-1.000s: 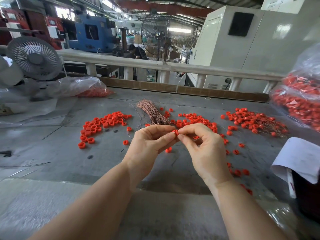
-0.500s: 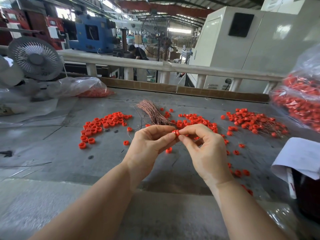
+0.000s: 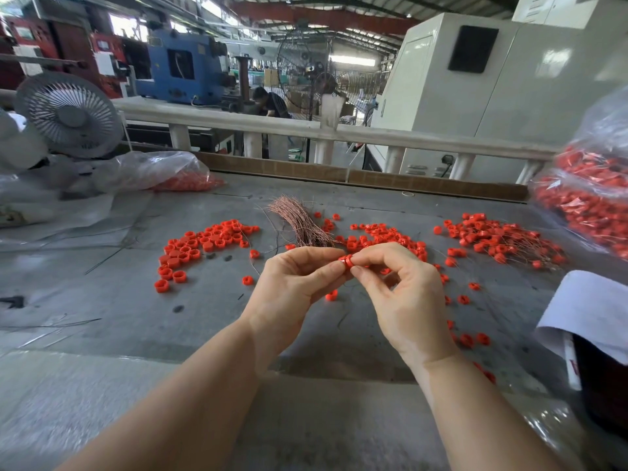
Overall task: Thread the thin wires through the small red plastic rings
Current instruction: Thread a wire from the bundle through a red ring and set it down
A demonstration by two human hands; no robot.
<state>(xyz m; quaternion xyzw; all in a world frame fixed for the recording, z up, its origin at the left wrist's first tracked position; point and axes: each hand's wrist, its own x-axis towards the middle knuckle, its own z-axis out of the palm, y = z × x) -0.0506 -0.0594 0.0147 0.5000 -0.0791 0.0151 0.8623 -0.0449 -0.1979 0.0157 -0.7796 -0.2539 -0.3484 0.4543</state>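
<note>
Grey flat surface (image 3: 102,300) carries loose small red plastic rings: one heap (image 3: 204,246) toward the far-left part, another (image 3: 384,237) mid-far, and a third heap w/ wires already through (image 3: 492,237) toward the far-right edge. Bundle of thin copper-coloured wires (image 3: 299,220) lies at the far middle, just behind the hands. Grey desk fan (image 3: 69,113) and clear plastic bag w/ red rings (image 3: 163,173) sit at the far-left corner; bulging clear bag of finished rings (image 3: 591,205) at the right edge. Nothing blocks the hands. Vs 1 s ago: hands barely shifted, same pinch. Left hand (image 3: 292,287) and right hand (image 3: 404,300) meet above mid-surface, fingers curled, thumb and forefinger tips pinching one red ring (image 3: 346,261) between them; a thin wire (image 3: 350,283) trails below, whether it's threaded can't tell.
</note>
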